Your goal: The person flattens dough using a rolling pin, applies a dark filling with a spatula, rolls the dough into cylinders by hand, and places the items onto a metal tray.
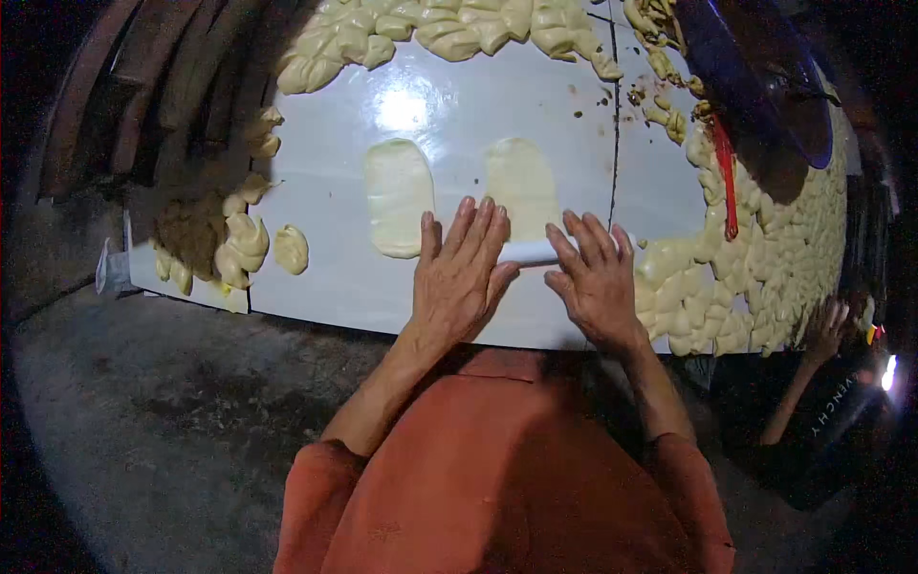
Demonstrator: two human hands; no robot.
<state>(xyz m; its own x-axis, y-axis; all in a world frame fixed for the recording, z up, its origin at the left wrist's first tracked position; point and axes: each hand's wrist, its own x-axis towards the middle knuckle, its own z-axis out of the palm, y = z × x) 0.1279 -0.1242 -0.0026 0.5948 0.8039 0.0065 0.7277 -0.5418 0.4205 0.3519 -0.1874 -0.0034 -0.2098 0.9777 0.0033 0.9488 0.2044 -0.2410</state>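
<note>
A white rolling pin point(528, 253) lies crosswise under both my palms, over the near end of a flattened oval dough sheet point(521, 177). My left hand point(459, 263) rests on its left part, fingers stretched forward. On its right part lies my right hand point(595, 277), fingers spread and nearly straight. Neither hand is wrapped round the pin. Left of that sheet, close to my left fingertips, is a second rolled-out dough sheet point(400, 196). A small flat dough lump point(291, 249) sits farther left on the white tabletop point(335, 277).
Dough lumps line the far edge point(478, 24) and cover the right side point(765, 258). More lumps point(244, 244) lie at left. A red tool point(727, 182) sits beside a dark blue basin point(765, 77). Brown-specked pieces point(660, 57) lie nearby. Another person's hand point(827, 330) is at right.
</note>
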